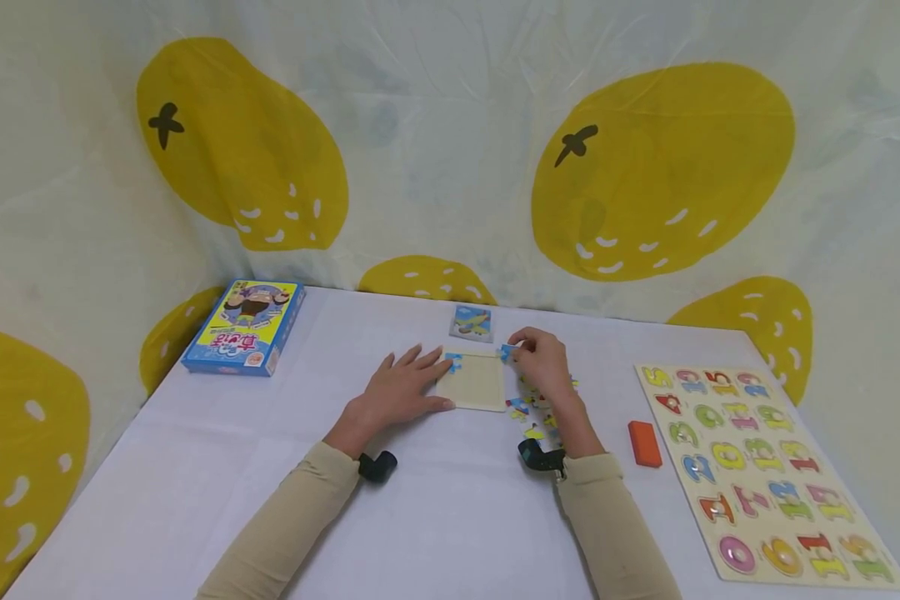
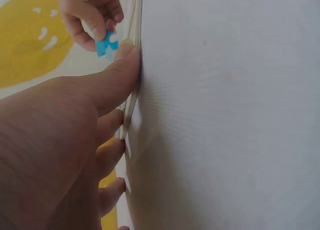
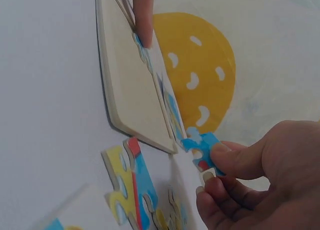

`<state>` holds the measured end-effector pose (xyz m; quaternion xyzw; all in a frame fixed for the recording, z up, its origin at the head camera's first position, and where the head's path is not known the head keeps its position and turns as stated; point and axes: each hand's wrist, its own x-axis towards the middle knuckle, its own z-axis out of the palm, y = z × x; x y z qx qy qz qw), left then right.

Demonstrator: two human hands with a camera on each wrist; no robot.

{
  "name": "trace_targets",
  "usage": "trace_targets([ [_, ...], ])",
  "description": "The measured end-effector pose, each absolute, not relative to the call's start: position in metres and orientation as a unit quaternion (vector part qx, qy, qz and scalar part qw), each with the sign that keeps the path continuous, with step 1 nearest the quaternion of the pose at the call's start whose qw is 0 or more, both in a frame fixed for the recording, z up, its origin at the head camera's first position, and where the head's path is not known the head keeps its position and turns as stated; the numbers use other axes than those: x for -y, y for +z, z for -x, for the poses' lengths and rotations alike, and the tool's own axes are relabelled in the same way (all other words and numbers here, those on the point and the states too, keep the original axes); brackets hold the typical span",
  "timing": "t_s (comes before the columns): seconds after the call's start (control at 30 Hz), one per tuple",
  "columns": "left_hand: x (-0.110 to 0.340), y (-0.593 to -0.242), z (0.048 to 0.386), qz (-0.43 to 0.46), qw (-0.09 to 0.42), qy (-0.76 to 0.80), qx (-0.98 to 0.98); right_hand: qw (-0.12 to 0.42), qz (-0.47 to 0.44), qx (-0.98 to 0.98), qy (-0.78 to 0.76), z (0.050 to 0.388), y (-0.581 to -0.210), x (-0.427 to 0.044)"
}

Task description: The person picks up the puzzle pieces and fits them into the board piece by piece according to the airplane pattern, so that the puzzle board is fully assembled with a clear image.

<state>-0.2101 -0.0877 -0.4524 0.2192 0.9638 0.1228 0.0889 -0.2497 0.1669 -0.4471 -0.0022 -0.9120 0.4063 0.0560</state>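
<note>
in the middle of the head view, the right hand [image 1: 543, 362] pinched a blue jigsaw piece with a touch of red [image 1: 507, 352] between thumb and fingertips, the piece jutting out past them toward the left of the frame. it was just beside the upper right corner of a square, pale wooden puzzle tray [image 1: 472, 398]; whether it touched the rim, i could not tell. in the right wrist view, at lower right, the thumb pressed on the piece's printed face, the other fingers curled beneath. the left hand [image 1: 397, 392] lay with its fingers spread at the tray's left side, index fingertip on a small blue jigsaw piece set in the tray's upper left corner [image 1: 456, 363] and thumb at the lower left edge. loose yellow, blue and red jigsaw pieces [image 1: 534, 432] lay below and left of the right hand, partly hidden by its wrist. above the tray stood out a small, square picture card with a yellow plane [image 1: 471, 323]. at the frame's left lay a blue and yellow cardboard box [image 1: 247, 327]; at right, an orange-red rectangular block [image 1: 645, 443] beside a pale board of colourful numbers [image 1: 757, 529].
</note>
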Motion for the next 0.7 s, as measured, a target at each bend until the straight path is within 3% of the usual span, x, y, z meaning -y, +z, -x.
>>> trace_targets([
  [0.4,0.089,-0.453,0.212,-0.222,0.096,0.106,-0.965,0.015,-0.023,0.897,0.441,0.250,-0.451,-0.147],
  [0.7,0.090,-0.456,0.212,-0.225,0.084,0.104,-0.965,0.012,-0.055,0.892,0.448,0.250,-0.454,-0.134],
])
